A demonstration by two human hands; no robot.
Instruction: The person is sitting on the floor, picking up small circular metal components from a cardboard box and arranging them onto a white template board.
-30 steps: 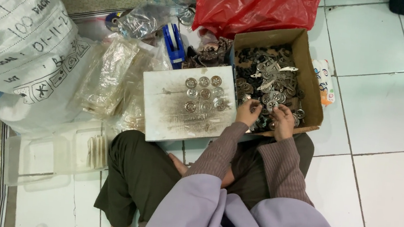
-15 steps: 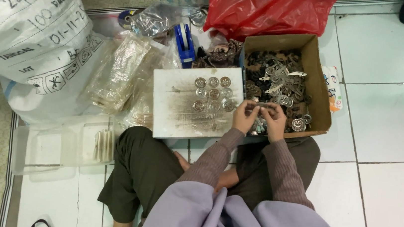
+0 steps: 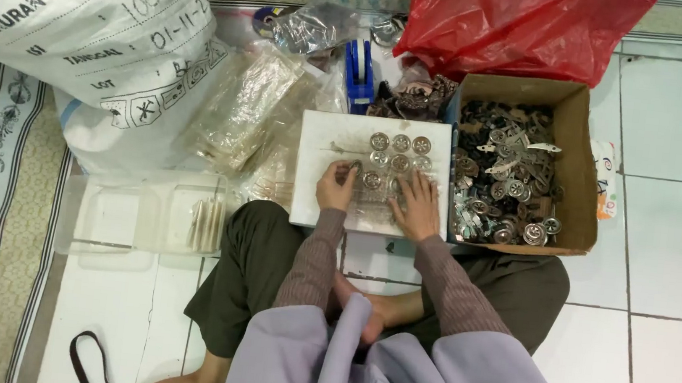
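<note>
A white board (image 3: 306,205) lies on the floor in front of my crossed legs, with several round metal parts (image 3: 401,144) set out in rows on it. My left hand (image 3: 335,187) rests on the board's left half, its fingertips pinching one round metal part (image 3: 354,167). On the board's right half my right hand (image 3: 417,205) lies flat with fingers spread over the lower rows. Just right of the board stands a cardboard box (image 3: 577,132) full of loose metal parts (image 3: 511,180).
A red plastic bag (image 3: 528,21) lies behind the box, and a big white printed sack (image 3: 79,29) is at far left. Clear plastic bags (image 3: 243,114), a blue tape dispenser (image 3: 359,71) and a clear plastic tray (image 3: 136,216) are on the white tile floor.
Both hands have moved left from the box's edge onto the white board. The camera view has shifted slightly.
</note>
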